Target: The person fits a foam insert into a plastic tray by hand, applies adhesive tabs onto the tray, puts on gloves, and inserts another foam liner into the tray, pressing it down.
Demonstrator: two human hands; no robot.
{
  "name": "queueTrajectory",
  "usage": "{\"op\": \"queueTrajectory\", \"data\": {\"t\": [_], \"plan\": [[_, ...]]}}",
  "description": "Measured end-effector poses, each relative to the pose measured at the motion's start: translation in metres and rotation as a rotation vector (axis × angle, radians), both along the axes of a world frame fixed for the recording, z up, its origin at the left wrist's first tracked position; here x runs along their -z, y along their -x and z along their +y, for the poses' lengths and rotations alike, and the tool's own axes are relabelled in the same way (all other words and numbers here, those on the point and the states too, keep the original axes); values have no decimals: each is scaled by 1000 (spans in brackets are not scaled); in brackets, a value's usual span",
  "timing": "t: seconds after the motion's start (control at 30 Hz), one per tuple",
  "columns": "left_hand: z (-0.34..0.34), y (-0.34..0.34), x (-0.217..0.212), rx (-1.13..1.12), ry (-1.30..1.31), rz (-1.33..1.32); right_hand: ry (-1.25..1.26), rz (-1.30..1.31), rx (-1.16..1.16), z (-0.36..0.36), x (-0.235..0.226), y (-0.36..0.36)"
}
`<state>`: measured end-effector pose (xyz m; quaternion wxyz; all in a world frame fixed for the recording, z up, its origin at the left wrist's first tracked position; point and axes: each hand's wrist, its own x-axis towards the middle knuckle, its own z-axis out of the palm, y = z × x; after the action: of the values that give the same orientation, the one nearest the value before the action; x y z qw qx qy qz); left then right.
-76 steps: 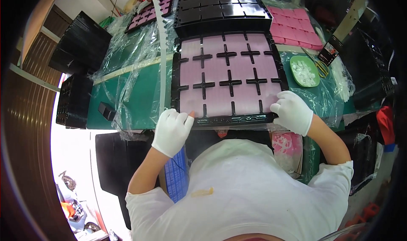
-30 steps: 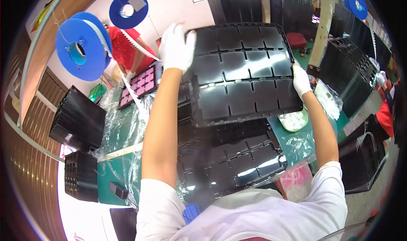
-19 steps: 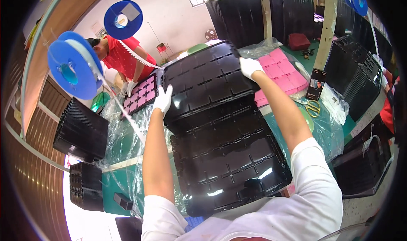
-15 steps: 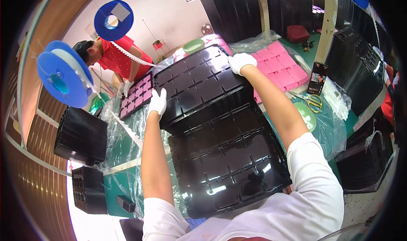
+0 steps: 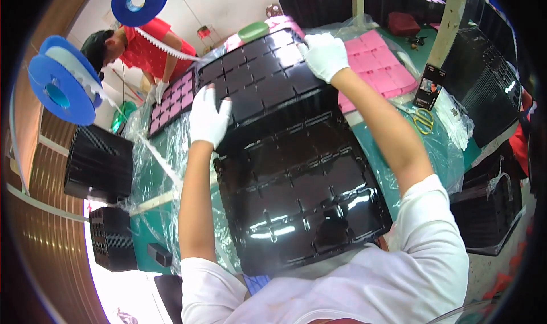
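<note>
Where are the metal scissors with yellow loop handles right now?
In the head view, the scissors lie toward the right, just below the black rectangular phone and right of the white-gloved right hand.

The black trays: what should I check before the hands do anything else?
1. Hands off the far tray stack: not ok; the left hand is at its left edge, the right hand at its far right corner.
2. White gloves on both hands: ok.
3. Top tray sitting snugly all round: cannot tell; hands cover parts of its rim.
4. Scissors apart from the near black tray: ok, off to its right.
5. Phone apart from both: ok.
</note>
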<state>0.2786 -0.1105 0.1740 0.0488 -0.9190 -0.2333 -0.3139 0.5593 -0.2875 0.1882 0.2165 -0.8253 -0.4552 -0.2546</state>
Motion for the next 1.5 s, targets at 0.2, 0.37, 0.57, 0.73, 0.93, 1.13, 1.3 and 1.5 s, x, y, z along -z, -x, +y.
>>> {"op": "queueTrajectory", "data": {"t": [0.2,0.37,0.57,0.73,0.93,1.13,1.3,1.5], "plan": [[-185,163,-74,474,-13,-127,122,156,-640,-145,-23,120],[-82,200,23,103,929,-274,-152,355,-715,-210,-38,211],[-230,192,14,-107,1151,-522,-239,896,-609,-231,6,280],[-319,189,21,80,1083,-537,-179,1397,-644,-217,3,311],[-334,176,31,140,1109,-544,-63,1593,-663,-211,14,319],[-325,177,63,124,900,-442,-530,159,-819,-231,60,318],[-317,170,62,96,1121,-409,-299,387,-444,-262,42,279],[-308,161,65,236,1154,-412,108,390,-9,-278,91,213]]}}
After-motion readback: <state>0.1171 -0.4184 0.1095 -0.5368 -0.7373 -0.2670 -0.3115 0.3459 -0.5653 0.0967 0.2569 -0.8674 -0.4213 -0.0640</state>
